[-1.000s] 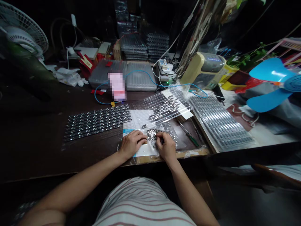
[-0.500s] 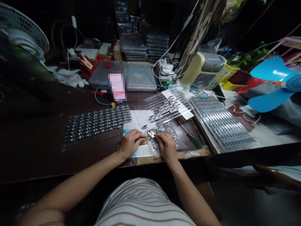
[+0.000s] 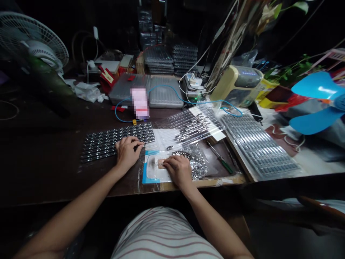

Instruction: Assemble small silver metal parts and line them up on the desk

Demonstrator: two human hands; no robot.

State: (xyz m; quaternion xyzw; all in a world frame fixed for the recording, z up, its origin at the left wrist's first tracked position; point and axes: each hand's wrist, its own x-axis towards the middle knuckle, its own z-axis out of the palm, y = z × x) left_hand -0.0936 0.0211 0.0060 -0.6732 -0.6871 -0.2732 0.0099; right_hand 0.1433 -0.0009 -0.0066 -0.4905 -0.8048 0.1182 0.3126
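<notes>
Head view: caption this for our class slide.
Left hand over dark strips, right hand at a small block beside metal pieces.

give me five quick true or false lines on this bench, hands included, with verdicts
1. The left hand is at the dark strips. True.
2. The screwdriver has a green handle. True.
3. The right hand is on the screwdriver. False: it is at the small brown block.
4. The heap of metal parts lies between block and screwdriver. True.
5. The right-hand fan has red blades. False: that fan has blue ones.
</notes>
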